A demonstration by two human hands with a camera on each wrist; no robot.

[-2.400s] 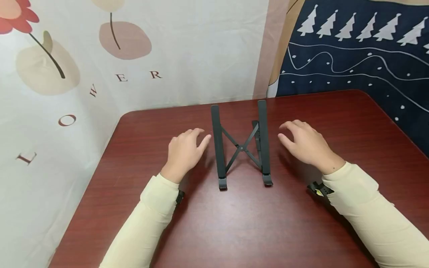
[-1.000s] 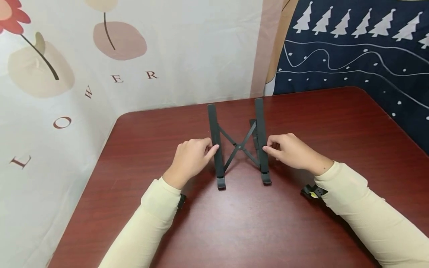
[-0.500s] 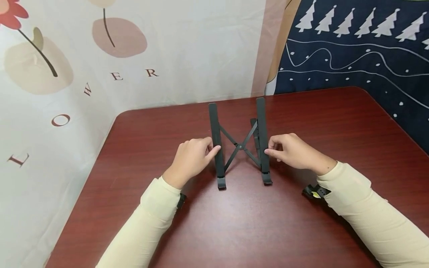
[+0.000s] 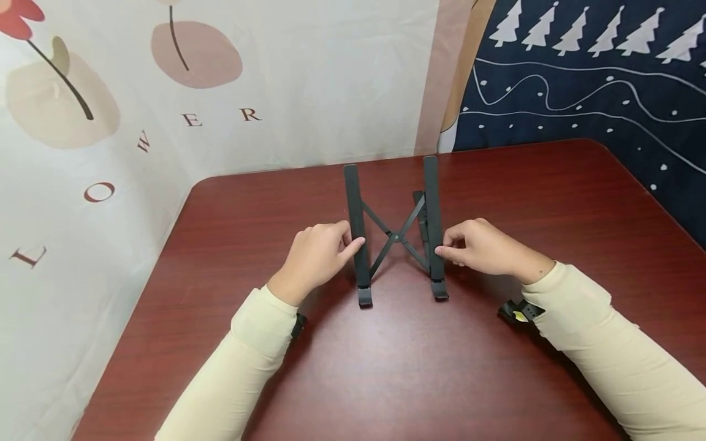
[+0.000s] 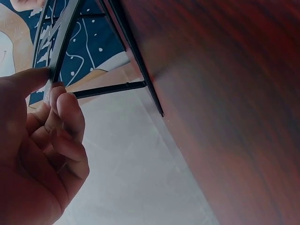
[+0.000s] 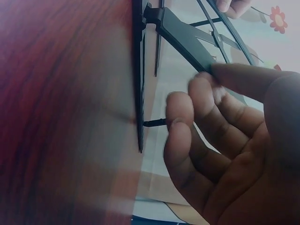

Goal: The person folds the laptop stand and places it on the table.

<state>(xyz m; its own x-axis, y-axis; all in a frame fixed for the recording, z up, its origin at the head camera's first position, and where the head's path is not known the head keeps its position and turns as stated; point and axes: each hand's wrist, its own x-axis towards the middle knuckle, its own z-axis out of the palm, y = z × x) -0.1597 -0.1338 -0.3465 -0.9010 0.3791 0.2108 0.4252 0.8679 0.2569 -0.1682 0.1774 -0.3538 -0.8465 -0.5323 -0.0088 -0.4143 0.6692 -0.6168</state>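
A black folding laptop stand (image 4: 434,214) stands unfolded on the table, its two long arms tilted up and joined by crossed bars. With thumb and index finger my left hand (image 4: 317,257) pinches the left arm around its middle. On the other side my right hand (image 4: 485,248) pinches the right arm at about the same height. In the left wrist view the left thumb lies on the arm's face, with the other fingers curled below. The right wrist view has the right thumb and index finger meeting at the edge of the stand's arm (image 6: 187,44).
The stand rests on a reddish-brown wooden table (image 4: 386,367). Behind it hangs a pale cloth (image 4: 320,79) with flowers and letters. A navy cloth (image 4: 584,92) with white trees hangs at the back right. Dark straps with cameras sit under both wrists.
Both hands came in from beside the stand and took hold of its two arms. Over the last half second the hands and stand hold nearly still, while the head view shifts slightly.
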